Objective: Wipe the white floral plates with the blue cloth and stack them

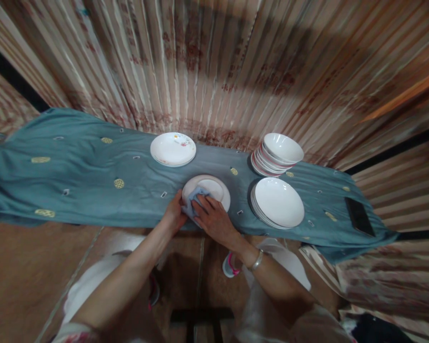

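A white plate lies near the front edge of a table under a teal cloth. My right hand presses a small blue rag onto the plate's near left part, fingers closed over the rag. My left hand grips the plate's left rim and the rag's edge, fingers curled. A silver bracelet sits on my right wrist.
A short stack of white plates with a floral mark stands at the back. To the right are a stack of bowls and a stack of white plates. A dark phone lies at the far right. Striped curtains hang behind.
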The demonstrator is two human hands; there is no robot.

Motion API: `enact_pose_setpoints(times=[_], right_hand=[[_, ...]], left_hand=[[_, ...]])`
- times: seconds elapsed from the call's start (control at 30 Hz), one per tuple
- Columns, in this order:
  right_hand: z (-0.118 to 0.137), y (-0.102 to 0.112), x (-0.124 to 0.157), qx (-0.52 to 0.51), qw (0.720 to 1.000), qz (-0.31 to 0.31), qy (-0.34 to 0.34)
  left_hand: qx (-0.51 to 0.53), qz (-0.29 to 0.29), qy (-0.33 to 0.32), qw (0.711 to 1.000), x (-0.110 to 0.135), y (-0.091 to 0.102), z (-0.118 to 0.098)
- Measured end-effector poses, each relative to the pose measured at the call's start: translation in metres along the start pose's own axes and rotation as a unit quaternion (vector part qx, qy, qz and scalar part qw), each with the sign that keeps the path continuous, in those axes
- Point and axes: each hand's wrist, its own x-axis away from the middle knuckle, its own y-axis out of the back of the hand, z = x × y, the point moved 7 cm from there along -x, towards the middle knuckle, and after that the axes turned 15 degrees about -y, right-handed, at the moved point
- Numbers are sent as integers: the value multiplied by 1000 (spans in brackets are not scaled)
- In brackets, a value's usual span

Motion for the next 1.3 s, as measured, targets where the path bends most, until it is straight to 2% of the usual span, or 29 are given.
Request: enact_pose_setpoints(times=[0.3, 0.57, 0.77, 0.93, 1.1, 1.2, 1.3], right_hand=[[-24, 3, 12, 4, 1000, -7, -15], [-55, 7, 11, -24, 997, -31, -60], [-69, 23, 4, -120, 985, -89, -88], [-76, 29, 0, -181, 969, -117, -117], [-80, 29, -2, -241, 952, -117, -145], [-85, 28, -3, -291, 935, -99, -175], [-97, 22, -5, -357, 900, -71, -238]], left_hand=[[-30, 82, -23, 996, 6, -11, -6], [-46, 73, -54, 995, 10, -13, -10], [-58, 93, -130, 985, 18, -27, -24], [-82, 112, -229, 963, 37, -43, -47], [-158, 110, -281, 940, 57, -51, -59], [-223, 147, -315, 911, 63, -54, -60], [-308, 211, -364, 853, 60, -55, -55]])
